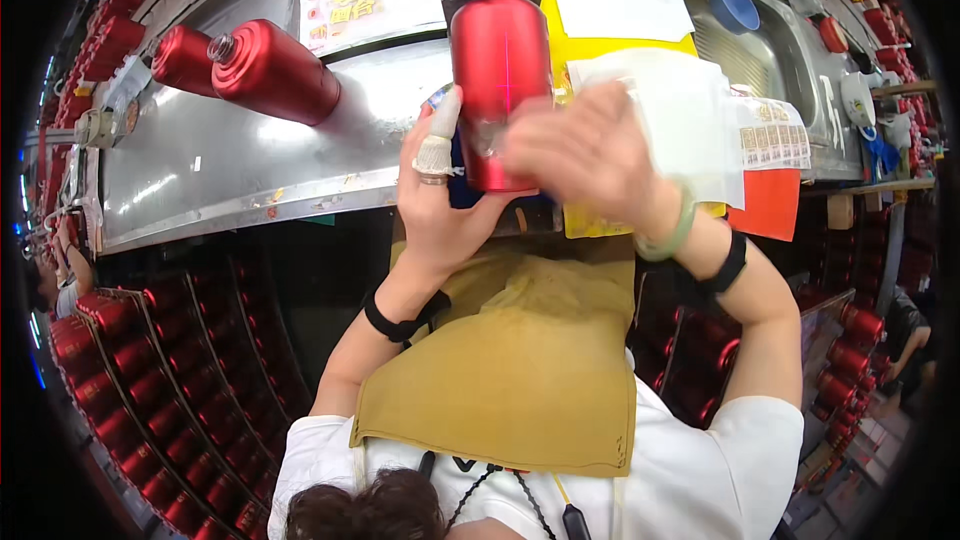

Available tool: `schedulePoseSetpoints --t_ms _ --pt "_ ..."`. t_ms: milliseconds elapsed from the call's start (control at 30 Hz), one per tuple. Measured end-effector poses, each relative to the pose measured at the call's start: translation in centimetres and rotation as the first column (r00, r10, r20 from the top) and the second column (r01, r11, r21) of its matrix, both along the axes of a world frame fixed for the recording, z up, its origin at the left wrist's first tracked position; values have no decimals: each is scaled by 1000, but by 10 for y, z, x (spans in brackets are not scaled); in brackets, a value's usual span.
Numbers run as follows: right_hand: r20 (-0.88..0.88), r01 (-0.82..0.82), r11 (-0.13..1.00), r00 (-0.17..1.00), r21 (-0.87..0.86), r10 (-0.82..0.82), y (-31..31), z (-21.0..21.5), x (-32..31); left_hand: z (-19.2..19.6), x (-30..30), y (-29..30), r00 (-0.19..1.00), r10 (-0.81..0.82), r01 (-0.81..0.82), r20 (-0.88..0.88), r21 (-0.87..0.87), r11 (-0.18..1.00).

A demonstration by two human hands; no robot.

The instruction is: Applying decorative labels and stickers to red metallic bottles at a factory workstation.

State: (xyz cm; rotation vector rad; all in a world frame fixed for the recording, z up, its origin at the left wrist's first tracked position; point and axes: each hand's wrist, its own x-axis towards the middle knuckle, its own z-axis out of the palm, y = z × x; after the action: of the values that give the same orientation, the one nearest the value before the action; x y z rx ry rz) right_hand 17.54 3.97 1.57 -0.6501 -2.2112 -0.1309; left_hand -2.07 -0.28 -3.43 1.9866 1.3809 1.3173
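Observation:
A red metal bottle (500, 50) with a silver neck stands upright under a metal fitting at the top centre. My left hand (440, 205), with a ring and a white wrap on one finger, grips the bottle's lower part from the left. My right hand (590, 155) is blurred; it sits against the bottle's right side and holds a white cloth (685, 110). Both wrists wear black bands, and the right one also has a pale green bangle.
Two more red bottles (275, 70) jut out from a curved steel machine panel (230, 170) at the upper left. Racks of red bottles (150, 390) fill the lower left and the lower right (700, 360). A blue bowl (735, 5), printed papers and an orange card (770, 202) lie at the upper right. A mustard apron (520, 370) hangs below my arms.

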Motion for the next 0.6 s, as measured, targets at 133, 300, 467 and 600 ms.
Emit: schedulePoseSetpoints --t_ms 133,300,467,600 --pt "-129 17 970 990 -244 -50 -1 6 -7 11 -5 -6 1000 9 -11 -22 -59 998" --pt "-52 95 993 995 70 -91 7 -16 10 4 -8 0 998 -20 19 -56 -23 1000" --pt "-264 83 971 954 -223 -142 4 -12 0 0 -12 -3 989 -81 99 122 -144 985" --pt "-371 298 925 853 -234 -368 24 7 26 2 -12 -6 997 -30 39 -64 153 987"
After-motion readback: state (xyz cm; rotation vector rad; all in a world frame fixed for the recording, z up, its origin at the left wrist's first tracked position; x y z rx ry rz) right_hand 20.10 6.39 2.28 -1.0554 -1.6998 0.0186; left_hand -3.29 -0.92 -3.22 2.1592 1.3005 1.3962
